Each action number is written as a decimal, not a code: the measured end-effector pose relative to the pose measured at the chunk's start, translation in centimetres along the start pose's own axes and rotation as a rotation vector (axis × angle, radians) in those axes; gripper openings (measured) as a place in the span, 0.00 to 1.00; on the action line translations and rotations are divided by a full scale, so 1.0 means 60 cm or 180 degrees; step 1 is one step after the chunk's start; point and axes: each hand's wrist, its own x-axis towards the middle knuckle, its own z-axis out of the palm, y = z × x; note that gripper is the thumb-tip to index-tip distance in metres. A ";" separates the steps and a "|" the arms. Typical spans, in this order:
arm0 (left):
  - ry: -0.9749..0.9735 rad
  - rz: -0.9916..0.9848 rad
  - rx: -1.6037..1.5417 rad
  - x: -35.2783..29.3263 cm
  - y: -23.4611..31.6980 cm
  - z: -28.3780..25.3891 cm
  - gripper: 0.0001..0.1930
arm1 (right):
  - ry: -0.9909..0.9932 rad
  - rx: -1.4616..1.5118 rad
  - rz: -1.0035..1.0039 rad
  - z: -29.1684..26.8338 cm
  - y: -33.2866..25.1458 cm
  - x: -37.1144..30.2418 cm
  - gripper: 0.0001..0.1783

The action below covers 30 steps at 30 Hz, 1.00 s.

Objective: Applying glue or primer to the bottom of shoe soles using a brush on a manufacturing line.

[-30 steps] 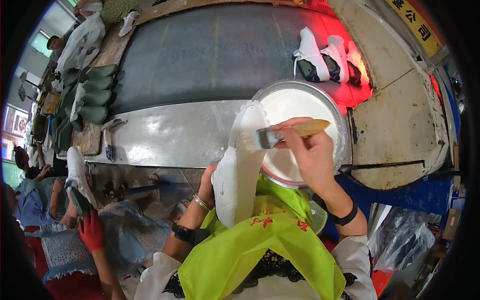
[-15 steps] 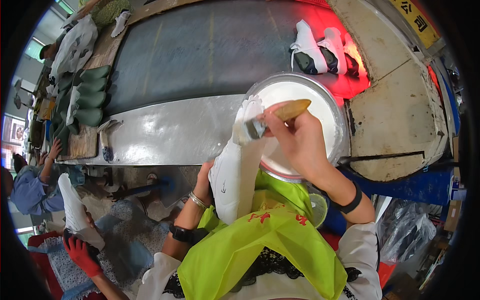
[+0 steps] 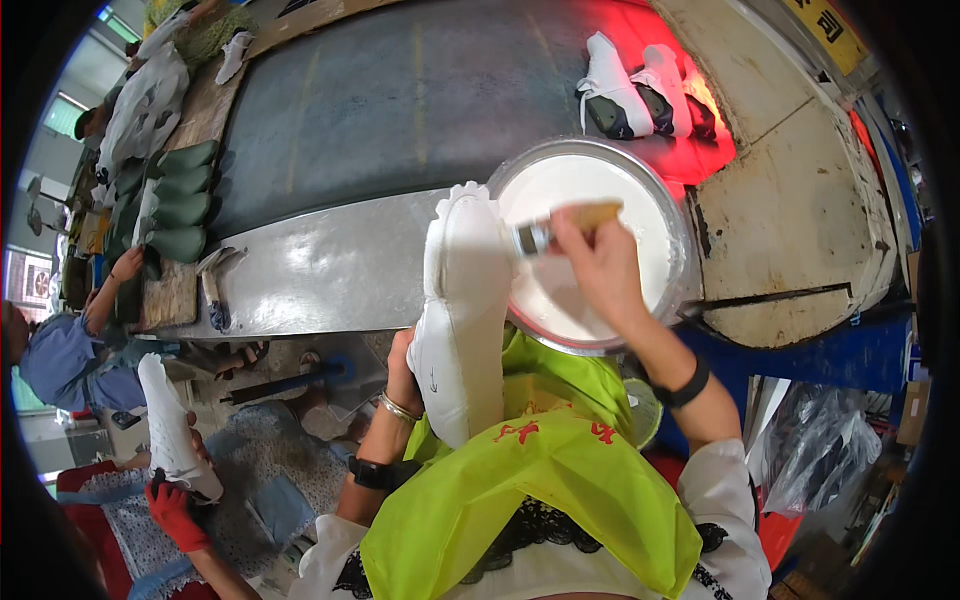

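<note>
My left hand (image 3: 402, 372) is closed round the heel end of a white shoe upper (image 3: 460, 320). The upper stands on end in front of my apron, its scalloped edge pointing away from me and its pale underside turned up. In my right hand (image 3: 603, 262) is a brush (image 3: 533, 237) with a wooden handle, gripped between thumb and fingers. Its bristle end lies just right of the upper; whether the two touch, I cannot tell. Beneath the brush is a round metal basin (image 3: 681, 225) of white liquid (image 3: 562, 182).
A metal ledge (image 3: 330, 270) borders a dark conveyor belt (image 3: 370, 100). White shoes with dark soles (image 3: 618, 115) stand under red light at the far right. Green soles (image 3: 182, 205) and a second brush (image 3: 215, 285) lie left. A co-worker's red-gloved hand (image 3: 175, 515) holds another white upper (image 3: 172, 430).
My right hand has drawn the brush off the upper toward the right, over the basin. The upper has shifted slightly left and turned its underside more upward. My left hand keeps its hold.
</note>
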 end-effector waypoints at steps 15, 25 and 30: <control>0.0394 0.0125 0.0296 -0.029 0.014 0.026 0.25 | -0.1445 -0.1455 -0.2425 -0.001 -0.134 -0.055 0.16; 0.0410 0.0069 0.0427 -0.046 0.027 0.051 0.24 | -0.1738 -0.1555 -0.2676 -0.003 -0.145 -0.057 0.22; 0.0240 0.0055 0.0262 -0.051 0.021 0.040 0.24 | -0.1658 -0.1286 -0.2641 -0.020 -0.164 -0.043 0.17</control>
